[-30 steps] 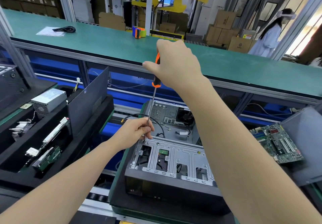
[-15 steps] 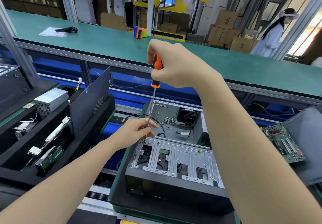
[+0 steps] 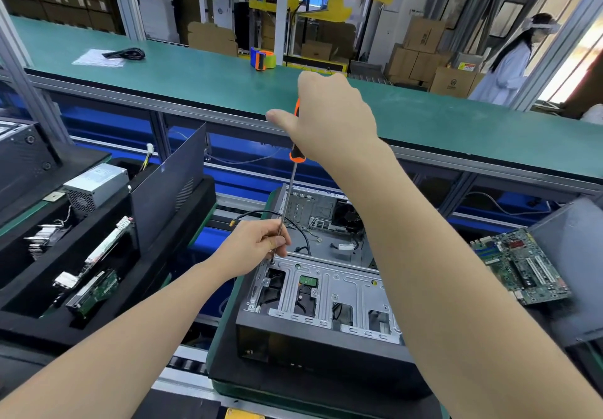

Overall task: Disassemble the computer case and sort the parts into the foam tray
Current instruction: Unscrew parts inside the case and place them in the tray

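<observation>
Two hands, one screwdriver (image 3: 288,190): right hand (image 3: 332,118) gripping handle, left hand (image 3: 257,243) pinching shaft; seat tip squarely in screw (image 3: 272,260).

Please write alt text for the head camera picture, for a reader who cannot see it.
A person's right hand grips the orange handle of a long screwdriver while the left hand pinches its shaft, with the tip on the metal frame of an open computer case. A black foam tray with removed parts lies to the left.
</observation>
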Tool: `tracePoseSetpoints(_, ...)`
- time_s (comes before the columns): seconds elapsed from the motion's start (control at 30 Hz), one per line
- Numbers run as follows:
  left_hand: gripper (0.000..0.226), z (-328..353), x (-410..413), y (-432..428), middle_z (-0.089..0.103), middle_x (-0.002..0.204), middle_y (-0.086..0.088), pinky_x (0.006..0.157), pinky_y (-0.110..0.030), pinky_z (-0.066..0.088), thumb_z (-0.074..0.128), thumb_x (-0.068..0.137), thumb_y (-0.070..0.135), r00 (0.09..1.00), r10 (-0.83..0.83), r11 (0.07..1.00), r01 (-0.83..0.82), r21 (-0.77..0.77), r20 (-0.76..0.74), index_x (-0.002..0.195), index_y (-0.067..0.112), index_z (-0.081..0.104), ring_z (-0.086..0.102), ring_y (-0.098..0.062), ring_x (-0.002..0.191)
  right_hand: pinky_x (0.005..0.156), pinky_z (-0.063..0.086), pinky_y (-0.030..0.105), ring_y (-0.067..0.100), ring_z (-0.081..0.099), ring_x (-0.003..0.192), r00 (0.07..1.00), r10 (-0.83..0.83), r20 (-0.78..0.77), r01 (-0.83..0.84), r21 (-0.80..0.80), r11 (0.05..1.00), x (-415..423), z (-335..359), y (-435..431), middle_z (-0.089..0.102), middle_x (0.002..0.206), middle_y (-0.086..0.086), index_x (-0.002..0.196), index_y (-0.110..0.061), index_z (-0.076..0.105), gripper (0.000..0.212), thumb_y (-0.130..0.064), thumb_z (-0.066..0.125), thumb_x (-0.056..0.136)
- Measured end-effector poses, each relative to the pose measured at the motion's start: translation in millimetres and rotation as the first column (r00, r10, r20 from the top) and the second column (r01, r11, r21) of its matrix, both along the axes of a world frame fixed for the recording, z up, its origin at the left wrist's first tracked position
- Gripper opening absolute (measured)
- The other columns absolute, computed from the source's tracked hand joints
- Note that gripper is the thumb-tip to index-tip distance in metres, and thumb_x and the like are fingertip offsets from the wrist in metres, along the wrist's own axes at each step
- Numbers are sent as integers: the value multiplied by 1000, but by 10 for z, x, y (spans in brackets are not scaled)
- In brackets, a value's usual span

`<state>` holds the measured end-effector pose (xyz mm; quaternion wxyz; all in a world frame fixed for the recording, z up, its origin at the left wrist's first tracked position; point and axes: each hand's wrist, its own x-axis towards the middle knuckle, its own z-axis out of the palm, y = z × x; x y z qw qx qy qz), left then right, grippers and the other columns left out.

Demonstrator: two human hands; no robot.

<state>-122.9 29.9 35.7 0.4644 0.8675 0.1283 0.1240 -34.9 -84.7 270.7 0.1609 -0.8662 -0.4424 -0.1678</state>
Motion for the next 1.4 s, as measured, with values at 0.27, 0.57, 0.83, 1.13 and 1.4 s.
tracePoseSetpoints(0.27,21,-2,-26,17,78,90,14,79,-23,59,56,105,16,1000,-25,1000,25,14,10,103,33,69,73,-3,87,69,48,37,31,60,90,954,257,-153,-267,-48,962,109,102,-80,62,102,11,118,-9,51,25,-23,63,102)
tracePoseSetpoints(0.57,27,3,-31,43,78,95,15,90,-38,60,56,106,19,997,-63,998,64,23,-33,103,42,68,73,-7,96,52,41,23,12,54,65,889,364,-279,-408,-116,906,144,222,-143,58,85,-4,116,-19,52,34,-18,71,88)
tracePoseSetpoints(0.83,26,-57,-3,51,78,86,9,84,-44,62,59,103,12,1000,-6,1000,6,8,-8,92,32,74,75,-13,87,55,39,16,12,55,70,907,373,-193,-351,139,926,117,5,-32,60,83,-1,110,-13,54,40,-40,76,91)
tracePoseSetpoints(1.13,21,-60,27,57,79,85,8,80,-38,64,62,102,12,1000,13,1000,-13,-20,0,93,26,74,76,-11,86,73,45,29,22,58,91,950,260,-176,-210,259,943,127,-94,23,64,96,3,109,-10,60,41,-41,80,91)
tracePoseSetpoints(1.4,17,-34,3,102,79,92,13,89,-38,62,62,102,18,998,-53,999,53,-5,-27,104,33,72,75,-6,94,91,60,36,20,66,104,874,375,-309,-345,149,927,244,68,-108,65,116,0,129,-16,56,42,-22,78,93)
